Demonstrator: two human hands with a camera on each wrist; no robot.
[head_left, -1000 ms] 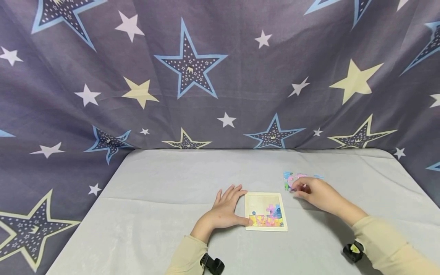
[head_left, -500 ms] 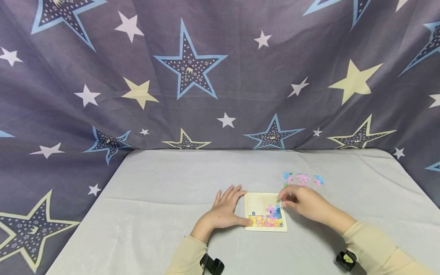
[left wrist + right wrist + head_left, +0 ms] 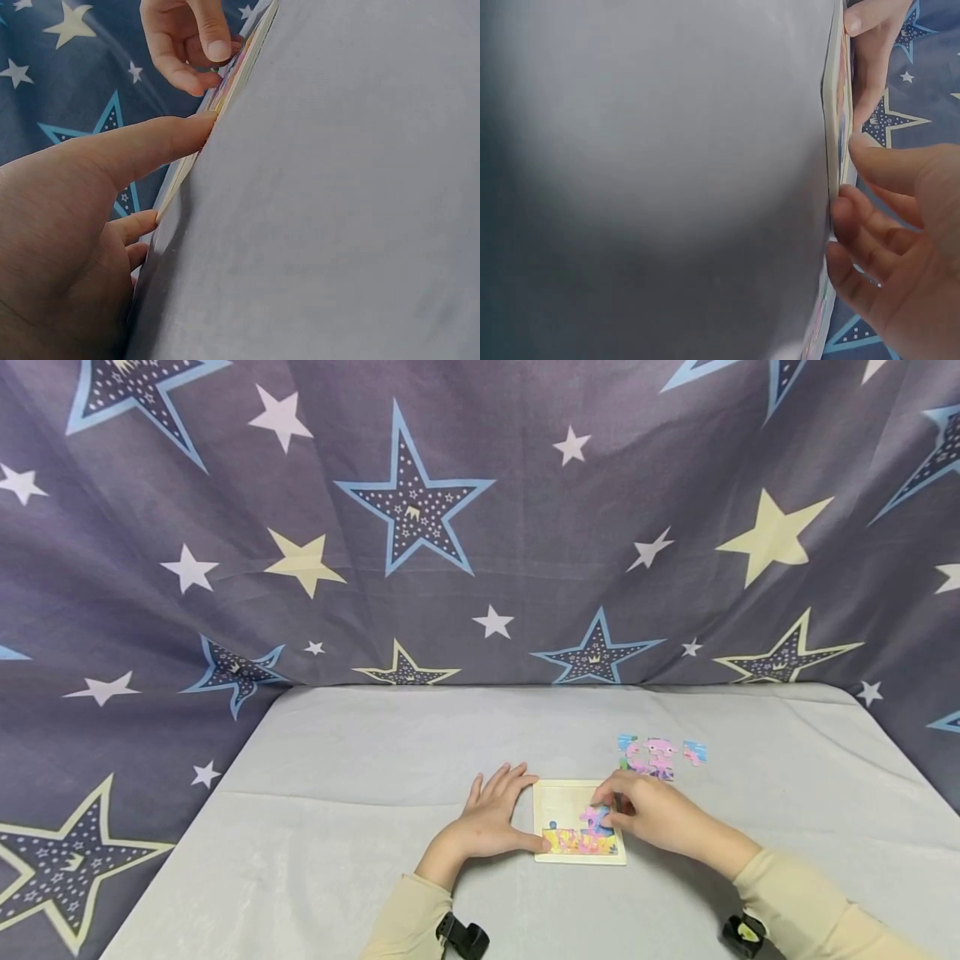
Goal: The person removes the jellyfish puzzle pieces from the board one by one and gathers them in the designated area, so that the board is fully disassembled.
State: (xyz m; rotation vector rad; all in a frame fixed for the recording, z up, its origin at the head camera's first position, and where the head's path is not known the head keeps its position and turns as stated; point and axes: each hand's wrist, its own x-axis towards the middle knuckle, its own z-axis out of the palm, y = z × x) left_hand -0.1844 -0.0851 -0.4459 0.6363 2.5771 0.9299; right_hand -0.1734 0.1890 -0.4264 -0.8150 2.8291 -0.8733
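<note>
A square wooden puzzle tray (image 3: 573,787) lies on the cloth. Joined puzzle pieces (image 3: 577,841) in yellow and pink line its near side, and a pink and blue group (image 3: 594,817) rises at its right. My left hand (image 3: 483,827) spans the tray's left side, thumb on the near left corner and fingertips at the far left corner. My right hand (image 3: 648,806) is over the tray's right edge, thumb and fingers pinching a small puzzle piece (image 3: 223,64) that is mostly hidden by the fingers.
Several loose puzzle pieces (image 3: 660,748) lie beyond the right hand, pink and blue, with one (image 3: 695,753) apart at the right. A grey cloth (image 3: 360,843) covers the table. A star-patterned curtain (image 3: 450,593) hangs behind it.
My right hand has moved left and nearer from the loose pieces to the tray, uncovering them, then slightly further in over the tray's right side. My left hand has stayed at the tray.
</note>
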